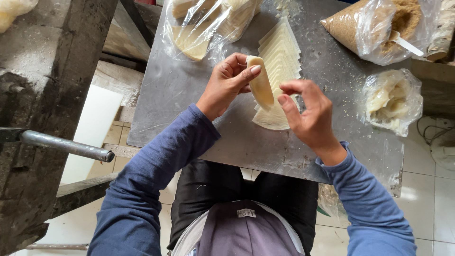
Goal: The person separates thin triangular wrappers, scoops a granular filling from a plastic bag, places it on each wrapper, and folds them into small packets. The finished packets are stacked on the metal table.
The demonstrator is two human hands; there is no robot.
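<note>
Dough wrapper [261,85], pale and folded, is being pinched between the thumb and fingers of the left hand [227,83], just above the fanned stack of wrappers [280,57] lying on the metal table [189,90]. The right hand [308,114] is hovering beside that stack, fingers curled, gripping nothing visible. A bag of brown crumbs [360,28] is sitting beyond the stack.

A single head-worn camera looks almost straight down from above the person's chest. It sits close to the work: both blue-sleeved forearms enter from the lower edge, and the grey metal sheet surface [189,80] fills the upper middle of the frame. Tiled floor shows below on both sides. There is no second view.
</note>
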